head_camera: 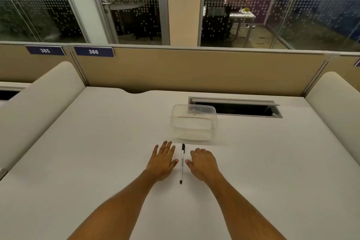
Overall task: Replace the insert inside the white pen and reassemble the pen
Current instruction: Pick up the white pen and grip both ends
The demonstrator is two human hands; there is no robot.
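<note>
The white pen (181, 163) lies lengthwise on the table (97, 152) between your hands, black cap pointing away from you, black tip end toward you. It looks whole, so nothing is taken apart yet. Expect it to be light, stiff and smooth, quick to roll on this flat top; take the barrel near its middle with one hand and the end piece with the other. Your left hand (162, 159) lies flat and empty just beside the pen, fingers spread. Your right hand (202, 161) rests loosely curled, holding nothing. A clear plastic box (193, 122) sits just beyond.
</note>
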